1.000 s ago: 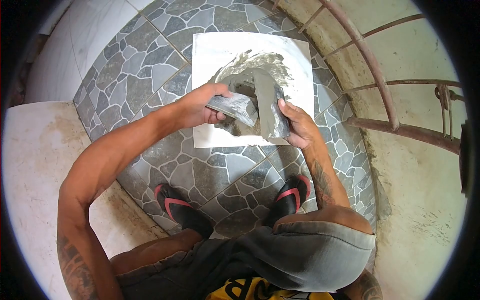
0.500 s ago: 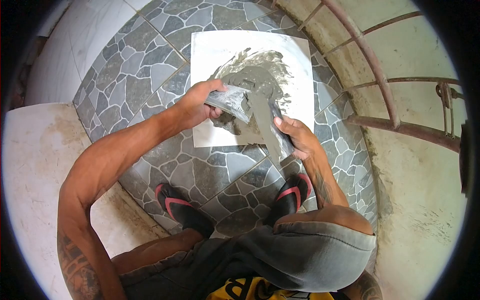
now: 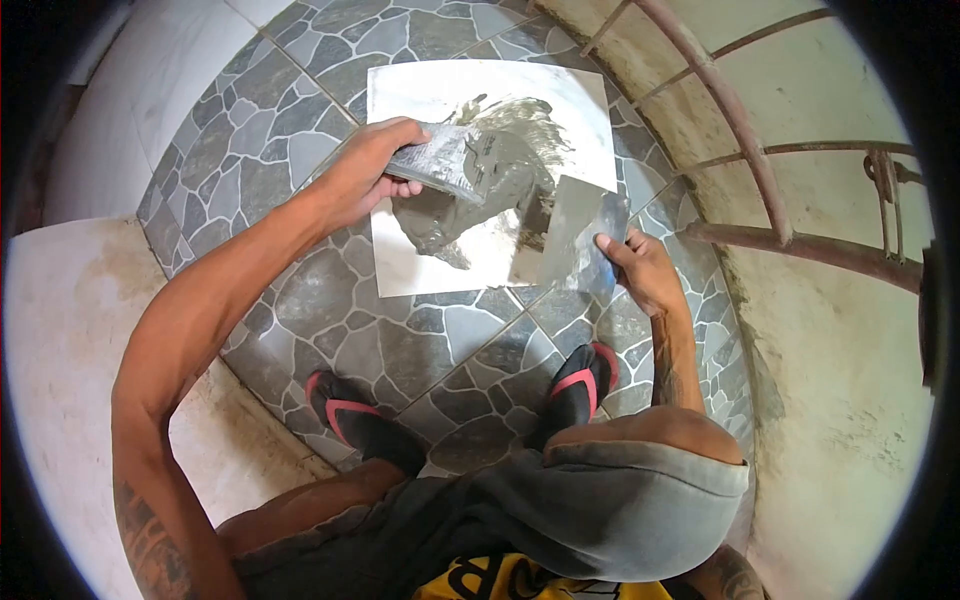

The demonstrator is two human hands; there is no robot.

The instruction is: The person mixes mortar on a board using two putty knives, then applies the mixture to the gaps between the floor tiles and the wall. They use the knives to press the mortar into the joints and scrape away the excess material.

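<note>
My left hand (image 3: pixel 370 170) is closed round one end of a flat grey piece (image 3: pixel 435 158), which looks like a cut tile strip. Wet grey mortar (image 3: pixel 515 165) coats its far end. My right hand (image 3: pixel 648 272) grips a flat trowel (image 3: pixel 572 240) by its dark side, the thumb on top. Its broad rectangular blade is smeared with mortar and hovers over the right front part of a white sheet (image 3: pixel 405 92), apart from the piece in my left hand. Beneath both hands, more mortar lies spread over the sheet.
The sheet rests on a stone-patterned tile floor (image 3: pixel 330 290). At the right, rusty metal bars (image 3: pixel 740 120) stand against a stained wall (image 3: pixel 820 350). A pale ledge (image 3: pixel 70 330) runs along the left. My feet in flip-flops (image 3: pixel 365 420) are just below the sheet.
The trowel has moved right and turned, coming away from the piece in my left hand. Mortar now covers that piece's far end. My left hand has shifted slightly up and left.
</note>
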